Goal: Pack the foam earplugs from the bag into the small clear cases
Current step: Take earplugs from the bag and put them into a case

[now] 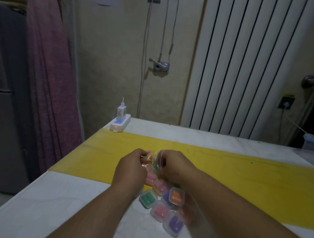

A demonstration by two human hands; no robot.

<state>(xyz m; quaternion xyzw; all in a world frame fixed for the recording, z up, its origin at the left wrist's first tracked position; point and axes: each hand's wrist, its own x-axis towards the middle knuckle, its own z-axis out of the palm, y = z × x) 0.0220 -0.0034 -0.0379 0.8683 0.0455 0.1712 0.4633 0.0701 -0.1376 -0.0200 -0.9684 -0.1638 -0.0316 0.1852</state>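
Both hands over yellow strip point(240, 176) on worktop point(59, 201). Left hand point(130, 169) and right hand point(175, 164) each pinch clear bag point(155, 161) between them, grip pressed together on plastic. Orange earplug point(148, 158) visible inside bag. Small clear cases point(168, 207), holding green, pink, orange, purple earplugs, clustered on worktop just below hands. Power strip point(120, 124) at far corner.

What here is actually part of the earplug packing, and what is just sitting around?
Part of the job:
- clear bag of foam earplugs, held by left hand and right hand
- small clear cases, several already holding coloured earplugs

Just lying about:
- power strip with a charger plugged in
- yellow sheet on the table
- pink curtain
- radiator
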